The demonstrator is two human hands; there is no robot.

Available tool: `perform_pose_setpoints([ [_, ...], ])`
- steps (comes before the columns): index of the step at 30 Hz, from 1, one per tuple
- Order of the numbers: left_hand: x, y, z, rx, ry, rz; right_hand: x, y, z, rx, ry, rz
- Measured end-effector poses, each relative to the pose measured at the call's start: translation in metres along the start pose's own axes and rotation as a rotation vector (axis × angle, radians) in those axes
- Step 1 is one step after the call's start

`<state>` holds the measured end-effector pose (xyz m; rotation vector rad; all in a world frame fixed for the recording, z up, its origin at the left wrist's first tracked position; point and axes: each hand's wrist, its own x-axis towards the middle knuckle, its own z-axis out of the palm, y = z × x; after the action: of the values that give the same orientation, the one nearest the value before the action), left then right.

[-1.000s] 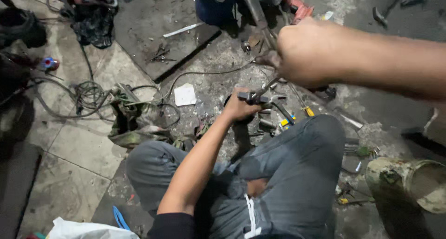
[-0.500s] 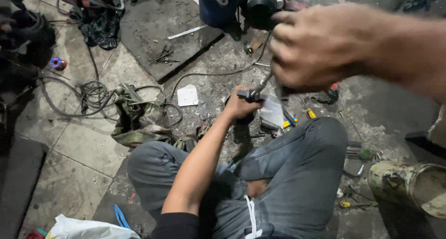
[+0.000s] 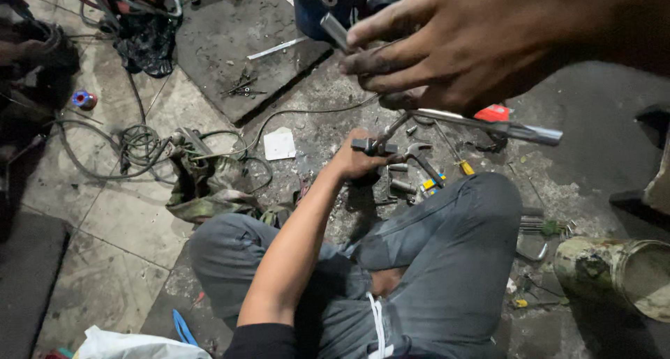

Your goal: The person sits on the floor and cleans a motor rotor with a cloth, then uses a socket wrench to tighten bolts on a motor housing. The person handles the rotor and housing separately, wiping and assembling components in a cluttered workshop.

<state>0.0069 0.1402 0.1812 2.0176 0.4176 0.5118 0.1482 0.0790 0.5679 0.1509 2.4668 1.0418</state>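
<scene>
I sit on the floor with my grey-trousered legs folded. My left hand reaches down and is shut on a small metal tool that rests among loose parts on the ground. My right hand is raised close to the camera, with its fingers curled around a long metal rod that points to the right. A short grey metal bar sticks out beside its fingertips. A hammer and a yellow-handled screwdriver lie just right of my left hand.
Tangled cables and a crumpled cloth lie at left. A dark slab holds small parts. A white paper scrap, a red object, a stained can, a blue tape roll and a white bag are around.
My right hand has risen toward the camera and moved left, now filling the upper right, with the rod in it. My left hand has stayed on the tool.
</scene>
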Motion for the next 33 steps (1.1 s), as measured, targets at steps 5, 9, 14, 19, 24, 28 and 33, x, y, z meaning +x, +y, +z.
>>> perform_pose_setpoints([
  [5, -0.004, 0.005, 0.008, 0.056, 0.237, 0.231, 0.01, 0.0, -0.011, 0.071, -0.317, 0.017],
  [9, -0.001, 0.01, 0.009, -0.177, 0.121, -0.063, 0.036, -0.015, -0.033, 0.811, -0.935, 0.765],
  [14, 0.003, 0.011, -0.001, -0.154, 0.062, 0.016, 0.031, -0.026, -0.041, 0.55, -0.595, 0.737],
  [19, 0.005, 0.009, -0.005, 0.05, 0.017, 0.061, 0.005, 0.001, -0.023, -0.132, -0.334, -0.072],
  [24, 0.004, 0.005, -0.002, 0.022, -0.051, -0.029, 0.002, 0.005, -0.026, -0.063, -0.569, -0.376],
  [28, 0.003, 0.006, 0.002, -0.095, 0.011, -0.015, 0.012, -0.004, -0.038, -0.149, -0.113, -0.008],
  [33, 0.007, 0.015, 0.003, -0.154, 0.016, -0.021, 0.037, -0.023, -0.045, 0.868, -0.766, 1.04],
])
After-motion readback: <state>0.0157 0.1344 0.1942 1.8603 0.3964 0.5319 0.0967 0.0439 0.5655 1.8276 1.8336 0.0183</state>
